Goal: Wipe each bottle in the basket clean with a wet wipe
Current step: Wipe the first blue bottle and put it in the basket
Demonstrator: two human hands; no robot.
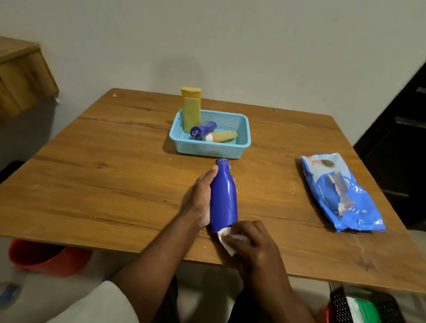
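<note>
Head view, L to R: orange bucket [41, 259] on floor under table's near-left edge. Wooden table [111, 184] fills mid frame. Left hand [200, 200] grips blue bottle [223, 197] from its left side, thumb up by the neck; other fingers go behind the bottle, can't tell how they lie. Bottle lies tilted, cap end pointing far, base near. Right hand [252, 242] at bottle's base, fingers curled & pinching white wet wipe [230, 240], wipe touching the base. Far of bottle, light-blue basket [179, 138] w/ tall yellow bottle [191, 109] upright in far-left corner, small blue bottle [203, 129] & small yellow tube [222, 136] lying down inside. Right: blue wipes pack [341, 193] flat on table, well apart from hands. Near right, black crate [340, 306] on floor.
</note>
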